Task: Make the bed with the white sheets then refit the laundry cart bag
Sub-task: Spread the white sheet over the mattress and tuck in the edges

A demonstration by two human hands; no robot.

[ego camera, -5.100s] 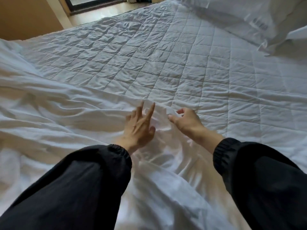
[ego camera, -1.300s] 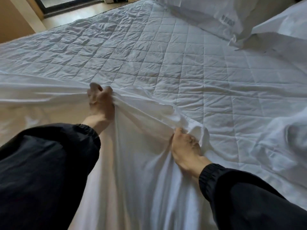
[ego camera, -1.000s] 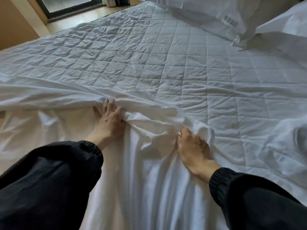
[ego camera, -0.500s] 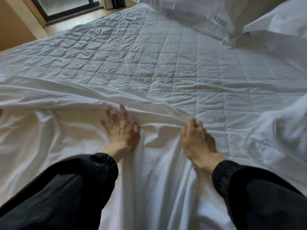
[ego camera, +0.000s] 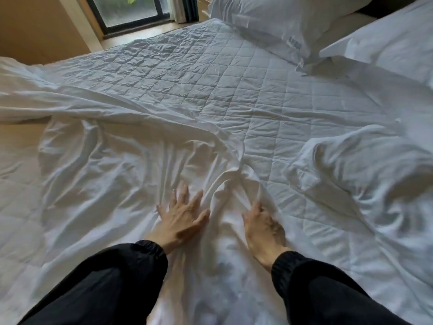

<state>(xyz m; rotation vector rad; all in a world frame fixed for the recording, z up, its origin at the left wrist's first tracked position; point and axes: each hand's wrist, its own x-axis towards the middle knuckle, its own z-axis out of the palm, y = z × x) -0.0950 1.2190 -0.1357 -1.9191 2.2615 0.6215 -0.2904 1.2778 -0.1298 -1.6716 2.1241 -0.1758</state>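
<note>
A crumpled white sheet [ego camera: 112, 174] covers the near half of the bed, its loose edge lying in a curve across the quilted mattress pad [ego camera: 234, 76]. My left hand [ego camera: 181, 219] rests flat on the sheet with fingers spread, holding nothing. Just right of it, my right hand [ego camera: 262, 225] has its fingers curled into a bunched fold of the sheet. Black sleeves cover both forearms. No laundry cart is in view.
Two white pillows lie at the head of the bed, one [ego camera: 264, 22] at the back and one [ego camera: 389, 45] at the far right. More sheet is heaped [ego camera: 365, 174] on the right. A window [ego camera: 131, 10] and strip of wooden floor [ego camera: 140, 36] lie beyond the bed.
Both hands have drawn back toward me across the sheet. My left hand let go of the gathered edge and flattened out; the right stays curled in a fold.
</note>
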